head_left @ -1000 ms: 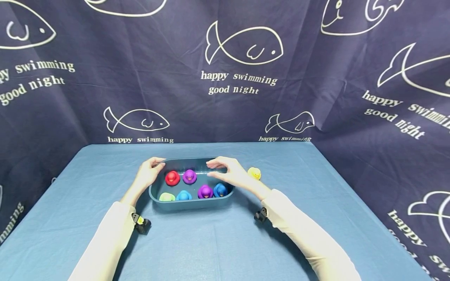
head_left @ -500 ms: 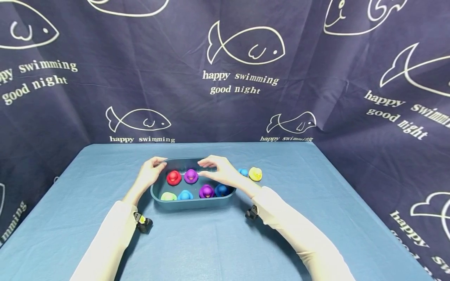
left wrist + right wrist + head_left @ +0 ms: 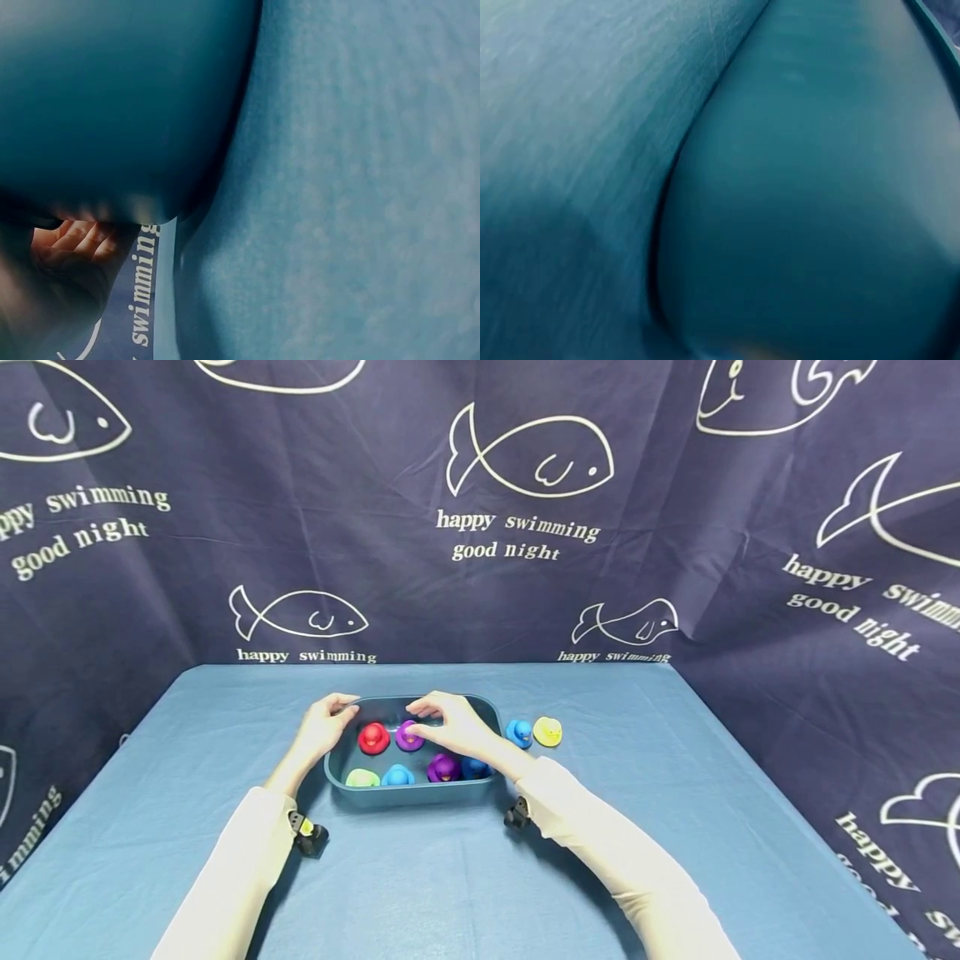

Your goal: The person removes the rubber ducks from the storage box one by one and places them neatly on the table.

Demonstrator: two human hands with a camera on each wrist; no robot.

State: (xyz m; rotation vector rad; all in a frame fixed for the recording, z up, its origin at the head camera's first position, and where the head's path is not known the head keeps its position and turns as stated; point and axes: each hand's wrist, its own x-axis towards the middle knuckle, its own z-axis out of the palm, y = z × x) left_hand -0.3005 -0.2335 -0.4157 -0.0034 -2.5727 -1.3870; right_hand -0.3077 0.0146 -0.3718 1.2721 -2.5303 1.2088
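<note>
An oblong dark teal plastic bin (image 3: 420,794) stands on the blue cloth and holds several rubber ducks. My left hand (image 3: 322,727) grips its left end, thumb at the rim; in the left wrist view, curled fingers (image 3: 90,238) show beyond the bin's wall (image 3: 127,105). Over the bin's inside, my right hand (image 3: 457,725) reaches in from the right, thumb and fingers spread apart. Its thumb overlaps the back purple duck (image 3: 403,741). Left of that duck sits a red duck (image 3: 373,738). The right wrist view shows mostly the bin's outer wall (image 3: 795,195).
Along the bin's front side sit a light green duck (image 3: 363,778), a light blue duck (image 3: 398,775), another purple duck (image 3: 444,767) and a darker blue duck (image 3: 476,767). Outside, to the right, are a blue duck (image 3: 519,733) and a yellow duck (image 3: 548,732). A dark fish-print curtain (image 3: 420,593) hangs behind.
My right hand has moved left across the bin to the back purple duck, uncovering the blue duck outside. My left hand stays at the bin's left end.
</note>
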